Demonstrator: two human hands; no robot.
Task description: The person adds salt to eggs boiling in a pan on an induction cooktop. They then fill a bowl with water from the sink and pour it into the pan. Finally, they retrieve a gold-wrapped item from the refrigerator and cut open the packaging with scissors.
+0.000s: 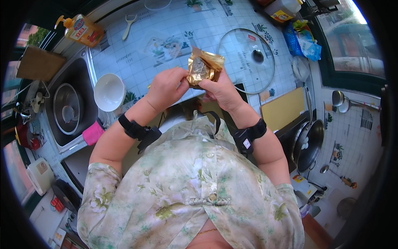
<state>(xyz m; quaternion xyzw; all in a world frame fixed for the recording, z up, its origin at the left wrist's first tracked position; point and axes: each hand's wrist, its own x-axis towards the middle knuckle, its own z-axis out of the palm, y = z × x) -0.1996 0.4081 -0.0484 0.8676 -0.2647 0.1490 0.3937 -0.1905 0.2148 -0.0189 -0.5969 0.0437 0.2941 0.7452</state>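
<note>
A torn gold foil packet is held up over the counter's front edge. Inside its opening, a dark greyish lump shows, partly covered by the foil; what it is cannot be made out. My right hand grips the packet's lower right side, thumb on the front. At the left edge, my left hand pinches the foil between thumb and fingers. Left of that hand stands a white bowl, with nothing seen inside. Beyond the right hand lies a glass pan lid with a black knob.
A vegetable peeler and a pump bottle of detergent are at the back left. The sink holds a metal basin. On the right are a yellow cutting board and a frying pan on the stove.
</note>
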